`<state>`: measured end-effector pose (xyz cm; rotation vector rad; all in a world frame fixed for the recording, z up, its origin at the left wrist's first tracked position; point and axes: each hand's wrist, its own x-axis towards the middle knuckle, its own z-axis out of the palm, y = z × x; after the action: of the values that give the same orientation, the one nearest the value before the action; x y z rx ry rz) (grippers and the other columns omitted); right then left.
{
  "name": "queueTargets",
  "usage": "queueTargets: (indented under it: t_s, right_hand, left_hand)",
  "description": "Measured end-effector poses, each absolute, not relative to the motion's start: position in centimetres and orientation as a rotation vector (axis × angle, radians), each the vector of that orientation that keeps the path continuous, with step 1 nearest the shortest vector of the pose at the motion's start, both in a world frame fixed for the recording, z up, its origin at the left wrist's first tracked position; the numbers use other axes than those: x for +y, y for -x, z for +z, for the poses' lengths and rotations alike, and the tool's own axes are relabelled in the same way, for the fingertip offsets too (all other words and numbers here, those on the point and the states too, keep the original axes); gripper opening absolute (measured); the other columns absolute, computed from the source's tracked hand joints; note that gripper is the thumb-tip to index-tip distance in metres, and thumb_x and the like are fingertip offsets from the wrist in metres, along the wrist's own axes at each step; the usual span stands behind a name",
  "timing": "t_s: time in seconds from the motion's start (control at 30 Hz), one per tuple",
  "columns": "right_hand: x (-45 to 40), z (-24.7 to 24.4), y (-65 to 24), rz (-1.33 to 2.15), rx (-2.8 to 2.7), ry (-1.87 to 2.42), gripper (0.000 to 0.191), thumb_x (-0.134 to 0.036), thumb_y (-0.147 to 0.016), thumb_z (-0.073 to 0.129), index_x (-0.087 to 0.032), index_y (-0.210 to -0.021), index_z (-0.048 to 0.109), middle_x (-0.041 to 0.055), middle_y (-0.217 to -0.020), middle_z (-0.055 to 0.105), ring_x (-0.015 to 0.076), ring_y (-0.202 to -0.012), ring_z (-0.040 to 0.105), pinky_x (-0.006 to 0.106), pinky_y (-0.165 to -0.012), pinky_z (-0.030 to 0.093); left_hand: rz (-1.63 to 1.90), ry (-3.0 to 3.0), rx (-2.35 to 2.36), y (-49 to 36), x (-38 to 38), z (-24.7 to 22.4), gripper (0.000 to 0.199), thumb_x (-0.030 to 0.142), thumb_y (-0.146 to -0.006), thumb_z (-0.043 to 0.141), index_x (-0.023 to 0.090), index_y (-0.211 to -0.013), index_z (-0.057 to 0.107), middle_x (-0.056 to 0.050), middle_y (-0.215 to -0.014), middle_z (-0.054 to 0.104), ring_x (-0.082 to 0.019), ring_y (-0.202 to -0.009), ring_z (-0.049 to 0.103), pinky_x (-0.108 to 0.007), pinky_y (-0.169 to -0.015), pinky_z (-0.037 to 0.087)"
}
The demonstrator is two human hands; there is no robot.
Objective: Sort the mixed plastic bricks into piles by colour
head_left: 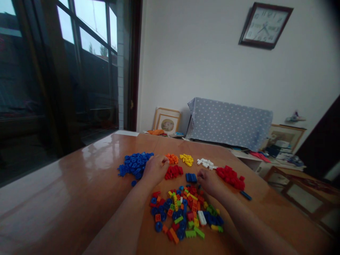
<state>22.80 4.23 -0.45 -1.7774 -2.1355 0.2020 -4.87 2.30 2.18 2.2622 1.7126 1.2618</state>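
My left hand (156,168) is over the table between the blue pile (135,163) and the small orange pile (172,158). Its fingers are curled together, and whatever they hold is too small to make out. My right hand (208,180) is closed beside the blue bricks (191,177), its fingertips bent down and partly hidden. Between my forearms lies a mixed heap of coloured bricks (183,212). Red bricks (174,172) sit just right of my left hand, while a larger red pile (230,177) lies beyond my right wrist.
Yellow pieces (186,159) and white pieces (206,163) lie farther back on the wooden table (79,198). A dark blue stick (245,195) rests right of my right forearm. Behind the table stands something under a dotted cloth (228,122).
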Motion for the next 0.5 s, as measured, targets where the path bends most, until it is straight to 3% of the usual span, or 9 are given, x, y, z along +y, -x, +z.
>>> queueTargets:
  t_s: [0.3,0.5]
  right_hand:
    - [-0.2,1.0,-25.1,0.272,-2.066,1.671,0.023,-0.033,-0.088,0.047,-0.02,-0.084,0.064,0.0015,-0.075,0.067,0.0177,-0.071,0.06,0.026,-0.06,0.035]
    - [-6.1,-1.5,-28.3,0.492,-2.016,1.762,0.036,-0.048,-0.091,0.044,-0.022,-0.089,0.068,0.0027,-0.077,0.07,0.0201,-0.072,0.063,0.028,-0.062,0.042]
  left_hand:
    - [1.209,-2.245,1.673,4.9,2.5,1.9,0.019,0.027,-0.089,0.051,0.021,-0.085,0.068,-0.004,-0.092,0.071,-0.018,-0.087,0.061,-0.028,-0.079,0.043]
    - [0.97,-2.356,1.403,3.9,2.1,1.1,0.017,0.019,-0.084,0.05,0.02,-0.083,0.068,-0.002,-0.086,0.069,-0.016,-0.082,0.061,-0.025,-0.072,0.043]
